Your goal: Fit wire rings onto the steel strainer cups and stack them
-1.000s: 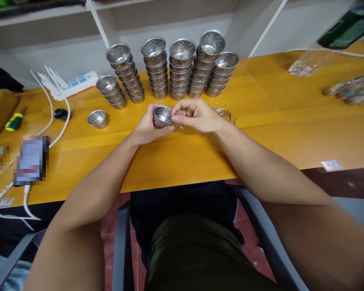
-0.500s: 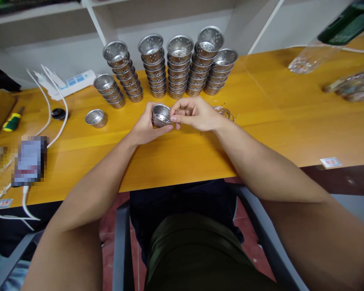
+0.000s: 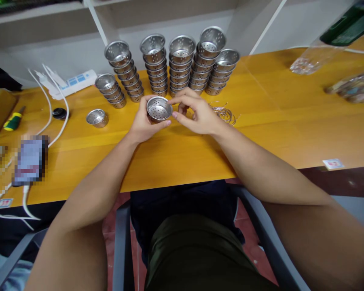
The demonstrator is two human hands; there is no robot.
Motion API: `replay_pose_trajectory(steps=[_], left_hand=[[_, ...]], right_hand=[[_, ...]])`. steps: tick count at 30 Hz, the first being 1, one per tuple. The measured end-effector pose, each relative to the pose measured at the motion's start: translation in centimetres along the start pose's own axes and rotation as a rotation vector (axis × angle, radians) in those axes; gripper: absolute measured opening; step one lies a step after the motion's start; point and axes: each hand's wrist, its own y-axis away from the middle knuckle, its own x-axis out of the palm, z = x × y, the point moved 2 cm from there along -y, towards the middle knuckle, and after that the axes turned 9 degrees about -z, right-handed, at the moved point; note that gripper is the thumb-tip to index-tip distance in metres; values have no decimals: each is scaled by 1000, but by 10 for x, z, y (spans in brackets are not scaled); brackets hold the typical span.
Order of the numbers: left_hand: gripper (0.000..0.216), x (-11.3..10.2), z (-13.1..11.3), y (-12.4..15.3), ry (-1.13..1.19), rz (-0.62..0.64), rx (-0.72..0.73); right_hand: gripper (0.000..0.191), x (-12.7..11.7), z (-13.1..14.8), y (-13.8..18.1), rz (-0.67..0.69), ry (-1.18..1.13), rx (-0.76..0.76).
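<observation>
My left hand (image 3: 143, 125) grips a small perforated metal strainer cup (image 3: 158, 108), its mouth turned up toward me. My right hand (image 3: 197, 115) is beside it, its fingertips curled and pinched at the cup's right rim; whether they hold a thin wire I cannot make out. Just right of that hand lies a small heap of thin wire loops (image 3: 224, 113) on the yellow table (image 3: 276, 121). Several stacks of the same metal cups (image 3: 176, 64) stand behind my hands. One single cup (image 3: 97, 118) sits alone to the left.
A white power strip (image 3: 74, 82) with white cables (image 3: 50, 109) lies at the back left, a small black cap (image 3: 59, 113) and a yellow-green screwdriver (image 3: 13, 120) beside them. A clear plastic bag (image 3: 312, 60) and a blurred heap (image 3: 354, 87) lie far right. White shelving rises behind.
My left hand has lifted the cup a little and tipped its mouth up toward me. My right hand's fingers have shifted along the cup's right rim.
</observation>
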Motion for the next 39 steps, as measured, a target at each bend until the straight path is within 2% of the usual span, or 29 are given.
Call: replay_pose_trajectory(steps=[8, 13, 21, 28, 33, 39], left_hand=[[125, 0, 15, 0, 0, 0, 23], [131, 3, 5, -3, 31, 23, 4], [128, 4, -18, -2, 60, 51, -51], [127, 6, -9, -2, 52, 56, -56], [129, 6, 1, 0, 57, 46, -35], [132, 7, -12, 0, 56, 74, -75]], right_hand=[[67, -8, 15, 2, 87, 181, -68], [63, -6, 14, 5, 114, 254, -98], [61, -2, 11, 5, 135, 246, -101], [52, 3, 12, 7, 154, 243, -103], [54, 9, 8, 9, 170, 246, -104], [57, 11, 7, 10, 186, 231, -122]])
